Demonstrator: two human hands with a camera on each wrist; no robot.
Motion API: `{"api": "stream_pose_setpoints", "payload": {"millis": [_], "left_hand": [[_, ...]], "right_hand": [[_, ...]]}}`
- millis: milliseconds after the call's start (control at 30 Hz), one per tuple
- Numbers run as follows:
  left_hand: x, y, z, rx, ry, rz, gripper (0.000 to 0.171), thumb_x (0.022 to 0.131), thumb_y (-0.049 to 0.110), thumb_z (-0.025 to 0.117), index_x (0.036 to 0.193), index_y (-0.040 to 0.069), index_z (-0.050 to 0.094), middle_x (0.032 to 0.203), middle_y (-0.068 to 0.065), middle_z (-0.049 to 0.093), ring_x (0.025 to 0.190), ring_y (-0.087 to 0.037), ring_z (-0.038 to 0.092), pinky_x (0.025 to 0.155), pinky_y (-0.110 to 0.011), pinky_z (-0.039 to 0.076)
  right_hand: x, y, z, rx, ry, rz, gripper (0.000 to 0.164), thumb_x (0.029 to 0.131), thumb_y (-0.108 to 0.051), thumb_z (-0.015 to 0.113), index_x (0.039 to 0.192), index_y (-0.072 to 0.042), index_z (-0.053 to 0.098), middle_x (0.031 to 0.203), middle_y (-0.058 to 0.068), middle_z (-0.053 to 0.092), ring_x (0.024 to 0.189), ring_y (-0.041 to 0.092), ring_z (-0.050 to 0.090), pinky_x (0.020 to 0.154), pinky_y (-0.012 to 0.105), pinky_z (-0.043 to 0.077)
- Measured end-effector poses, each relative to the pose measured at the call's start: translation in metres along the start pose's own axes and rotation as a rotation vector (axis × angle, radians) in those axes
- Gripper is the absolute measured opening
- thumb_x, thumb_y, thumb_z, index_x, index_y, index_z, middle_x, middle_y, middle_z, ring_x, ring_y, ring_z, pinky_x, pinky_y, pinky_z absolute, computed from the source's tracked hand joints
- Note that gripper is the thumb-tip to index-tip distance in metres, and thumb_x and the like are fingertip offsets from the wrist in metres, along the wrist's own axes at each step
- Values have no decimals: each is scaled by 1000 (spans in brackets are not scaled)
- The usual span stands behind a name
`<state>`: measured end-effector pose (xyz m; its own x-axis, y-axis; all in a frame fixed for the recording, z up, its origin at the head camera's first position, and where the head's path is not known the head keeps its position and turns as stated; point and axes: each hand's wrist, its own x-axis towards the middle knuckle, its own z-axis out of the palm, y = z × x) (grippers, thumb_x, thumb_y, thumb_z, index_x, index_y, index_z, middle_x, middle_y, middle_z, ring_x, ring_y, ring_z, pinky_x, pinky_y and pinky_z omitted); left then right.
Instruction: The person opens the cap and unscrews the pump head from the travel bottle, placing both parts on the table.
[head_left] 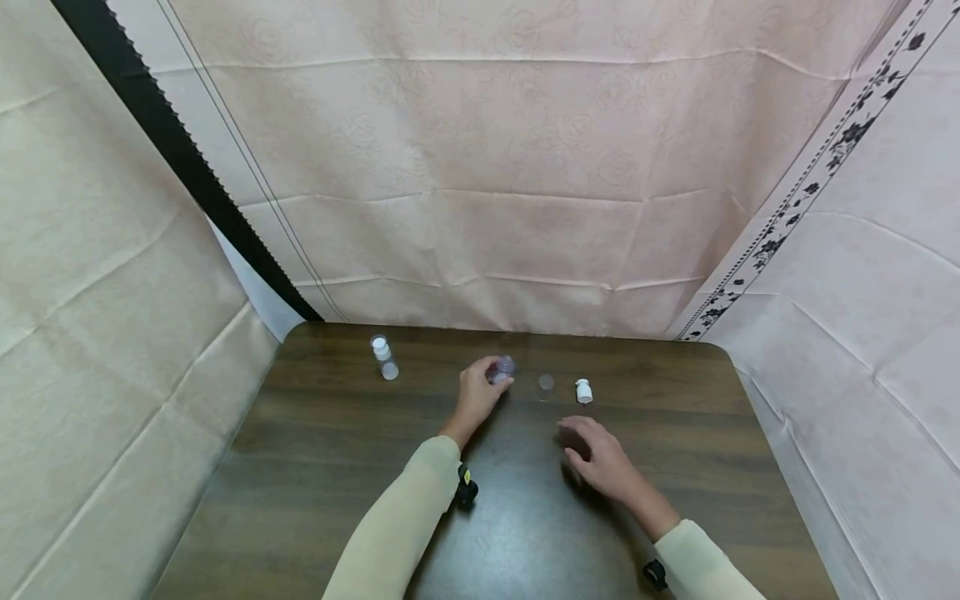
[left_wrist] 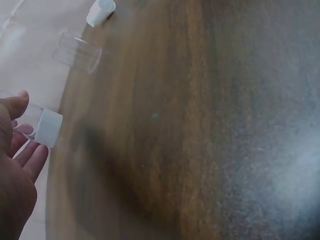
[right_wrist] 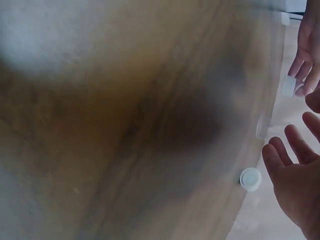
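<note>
thumb and fingers of the left hand point(head_left: 477, 393) are clamped round a small clear container point(head_left: 506, 367) over the far part of the brown table point(head_left: 322, 492) — can't tell if its base touches the wood or not. left wrist cam shows the white end point(left_wrist: 49, 128) of it sticking out past the fingers. right hand point(head_left: 603, 462) is holding nothing, fingers apart and loosely bent. nearest thing to it is a little white bottle-ish piece point(head_left: 584, 392), no contact though, and a clear cup point(head_left: 545, 383) sits between that and the left hand. way over on the left is another clear piece with a white top point(head_left: 384, 357), well apart from the rest. step in hand, imo, is just left-handed handling of the container with the right hand idle. next move probably calls for either a steady, level set-down or the right hand coming across to the white end — light pinch either way, since smooth clear stuff like that could slip, and the cup looks easy to knock.
</note>
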<state>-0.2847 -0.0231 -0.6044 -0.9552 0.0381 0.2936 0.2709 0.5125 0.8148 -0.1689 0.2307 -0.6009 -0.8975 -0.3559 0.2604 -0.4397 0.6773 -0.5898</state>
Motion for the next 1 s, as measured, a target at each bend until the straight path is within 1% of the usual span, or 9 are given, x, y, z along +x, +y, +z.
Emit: {"api": "stream_pose_setpoints", "payload": {"millis": [100,233,467,567,700,800,900,1000], "left_hand": [[0,-5,2,-23,-15,-52,36,85,8,85,117,2,72,114,-17,75,103,-28,73,88,-42,60],[0,-10,3,-41,-18,-77,34,85,6,84,117,1,72,115,-18,75,105,-29,73,88,-42,61],[-1,-16,3,-69,-64,-133,39,89,7,81,125,2,69,120,-18,73,109,-28,72,88,-38,61],[-2,-18,2,-71,-85,-148,42,90,8,81,130,2,67,124,-18,71,113,-28,71,92,-38,60],[-6,-20,-3,-38,-98,-154,50,90,11,82,136,4,63,129,-17,69,118,-29,68,95,-41,58],[-10,-19,-9,-10,-97,-154,54,90,17,82,139,5,61,132,-16,68,122,-30,66,97,-45,57],[-15,-17,-17,3,-82,-129,57,91,20,81,142,4,59,136,-18,66,126,-33,63,101,-49,55],[-20,-16,-25,31,-53,-84,61,91,21,82,143,2,57,140,-19,63,130,-35,61,104,-51,52]], "right_hand": [[-4,-1,2,-7,-26,9,46,91,-7,76,135,-6,64,138,12,63,128,33,59,103,58,49],[-9,0,4,-43,-29,10,51,91,-10,78,139,-10,62,142,10,60,131,32,57,103,58,49],[-14,2,8,-107,-16,-51,57,90,-13,80,143,-8,59,145,15,58,132,36,54,102,58,49],[-15,1,9,-126,-30,-61,57,90,-15,80,143,-9,59,144,15,58,132,36,54,103,57,49],[-15,-2,10,-134,-57,-55,57,91,-17,80,144,-10,59,146,13,57,133,35,53,104,56,48],[-14,-4,10,-133,-67,-50,57,92,-17,78,145,-11,58,147,11,56,135,34,52,106,55,48],[-13,-6,9,-127,-67,-44,57,93,-17,77,146,-11,57,148,11,55,136,34,52,106,55,48],[-12,-8,10,-131,-67,-44,56,95,-18,76,147,-12,56,150,11,54,137,33,51,106,54,48]]}}
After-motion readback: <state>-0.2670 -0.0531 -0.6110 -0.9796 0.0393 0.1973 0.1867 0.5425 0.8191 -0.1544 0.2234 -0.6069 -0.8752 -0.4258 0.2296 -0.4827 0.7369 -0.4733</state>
